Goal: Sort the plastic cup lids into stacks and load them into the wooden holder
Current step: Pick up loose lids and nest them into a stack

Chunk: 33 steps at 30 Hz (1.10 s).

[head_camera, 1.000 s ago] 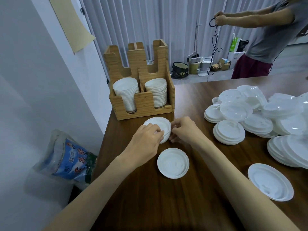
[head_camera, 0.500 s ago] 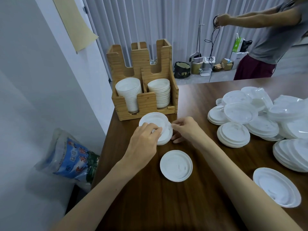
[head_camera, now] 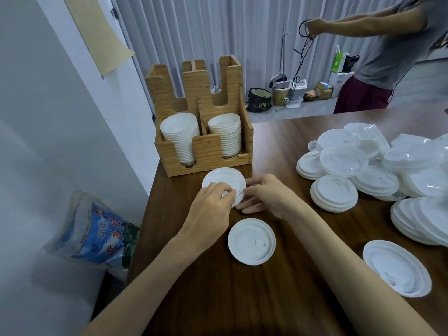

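Currently, a small stack of lids (head_camera: 223, 179) is held on the counter (head_camera: 218, 299), just in front of the wooden holder (head_camera: 206, 152). Its near edge is gripped by curled fingers of the left hand (head_camera: 211, 210), and its right edge is pinched by the right hand (head_camera: 265, 194).

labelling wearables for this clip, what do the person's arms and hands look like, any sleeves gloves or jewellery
No glove, ring or watch shows on the left hand or right hand. The left forearm and right forearm are bare down to the picture's edge: no sleeve, cuff, strap or cable in view.
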{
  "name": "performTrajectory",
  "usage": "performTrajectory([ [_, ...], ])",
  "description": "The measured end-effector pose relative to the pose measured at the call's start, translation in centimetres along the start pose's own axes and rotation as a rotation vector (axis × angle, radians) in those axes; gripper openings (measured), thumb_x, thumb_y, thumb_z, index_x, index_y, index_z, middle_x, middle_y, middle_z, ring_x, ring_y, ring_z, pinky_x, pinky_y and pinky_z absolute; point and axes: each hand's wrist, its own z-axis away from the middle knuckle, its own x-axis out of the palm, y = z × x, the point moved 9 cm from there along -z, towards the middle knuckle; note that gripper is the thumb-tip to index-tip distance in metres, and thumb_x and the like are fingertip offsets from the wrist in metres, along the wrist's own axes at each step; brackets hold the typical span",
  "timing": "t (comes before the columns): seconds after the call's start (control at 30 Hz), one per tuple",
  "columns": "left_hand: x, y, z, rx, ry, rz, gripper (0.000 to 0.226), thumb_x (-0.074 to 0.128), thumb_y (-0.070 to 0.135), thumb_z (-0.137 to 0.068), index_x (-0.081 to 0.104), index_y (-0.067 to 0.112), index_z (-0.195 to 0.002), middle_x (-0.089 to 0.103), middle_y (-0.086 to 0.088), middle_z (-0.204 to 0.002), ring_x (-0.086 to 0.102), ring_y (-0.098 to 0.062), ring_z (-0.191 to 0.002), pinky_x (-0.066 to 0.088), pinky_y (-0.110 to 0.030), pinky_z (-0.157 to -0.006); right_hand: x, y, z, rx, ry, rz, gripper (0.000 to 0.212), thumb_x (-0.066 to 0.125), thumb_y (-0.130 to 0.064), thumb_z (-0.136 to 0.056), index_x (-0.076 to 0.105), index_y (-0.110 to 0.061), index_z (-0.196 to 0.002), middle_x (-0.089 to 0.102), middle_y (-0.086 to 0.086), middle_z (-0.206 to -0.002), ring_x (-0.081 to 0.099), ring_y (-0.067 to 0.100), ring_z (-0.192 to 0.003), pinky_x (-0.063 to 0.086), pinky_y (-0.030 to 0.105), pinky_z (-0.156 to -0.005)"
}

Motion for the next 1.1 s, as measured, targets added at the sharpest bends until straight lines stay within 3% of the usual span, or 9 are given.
performTrajectory([
  [0.33, -0.3, -0.4, -0.1, 0.026, -0.024, 0.088, 0.022, 0.054, 0.005, -0.085, 0.071, 0.002, -0.098, 0.068, -0.007, -0.098, 0.061, -0.021, -0.086, 0.055, -0.035, -0.064, 0.3, 0.1, 0.2, -0.002, -0.061, -0.003, 0.036, 0.048, -0.006, -0.097, 0.051, -0.007, -0.133, 0.071, 0.014, -0.101, 0.072, 0.022, -0.082, 0.061, 0.03, -0.064],
  [0.7, 0.5, -0.2, -0.9, 0.044, -0.123, 0.01, 0.016, 0.064, 0.0, -0.082, 0.071, 0.004, -0.095, 0.065, -0.007, -0.096, 0.059, -0.02, -0.082, 0.056, -0.034, -0.062, 0.6, 0.3, 0.4, -0.015, -0.067, -0.047, 0.03, 0.046, -0.007, -0.099, 0.053, -0.004, -0.128, 0.071, 0.017, -0.086, 0.072, 0.025, -0.08, 0.06, 0.031, -0.064],
  [0.8, 0.7, -0.4, -1.1, 0.048, -0.149, -0.001, 0.016, 0.058, 0.005, -0.088, 0.069, 0.005, -0.1, 0.063, -0.006, -0.104, 0.058, -0.02, -0.089, 0.055, -0.035, -0.069, 0.7, 0.4, 0.5, -0.02, -0.082, -0.068, 0.03, 0.044, -0.008, -0.099, 0.052, -0.004, -0.128, 0.069, 0.015, -0.077, 0.072, 0.024, -0.078, 0.061, 0.032, -0.066],
  [0.93, 0.6, -0.5, -0.6, 0.063, -0.154, 0.052, 0.021, 0.051, 0.012, -0.095, 0.067, 0.005, -0.107, 0.061, -0.005, -0.112, 0.057, -0.019, -0.097, 0.053, -0.035, -0.078, 0.7, 0.5, 0.5, -0.016, -0.095, -0.114, 0.032, 0.041, -0.016, -0.102, 0.054, -0.003, -0.128, 0.069, 0.018, -0.084, 0.072, 0.024, -0.078, 0.06, 0.03, -0.061],
  [1.03, 0.9, -1.1, -0.4, 0.054, -0.169, 0.078, 0.029, 0.059, 0.02, -0.092, 0.064, 0.007, -0.117, 0.06, -0.004, -0.116, 0.054, -0.018, -0.104, 0.051, -0.034, -0.086, 0.8, 0.6, 0.4, -0.001, -0.077, -0.136, 0.033, 0.043, -0.026, -0.101, 0.057, -0.003, -0.121, 0.069, 0.016, -0.082, 0.072, 0.024, -0.075, 0.059, 0.028, -0.056],
  [1.1, 1.1, -1.4, -0.2, 0.074, -0.188, 0.059, 0.035, 0.068, 0.015, -0.085, 0.063, 0.005, -0.118, 0.061, -0.006, -0.116, 0.055, -0.02, -0.105, 0.052, -0.034, -0.087, 0.9, 0.7, 0.4, -0.007, -0.071, -0.119, 0.033, 0.046, -0.03, -0.1, 0.058, -0.005, -0.119, 0.07, 0.015, -0.081, 0.072, 0.024, -0.076, 0.058, 0.027, -0.055],
])
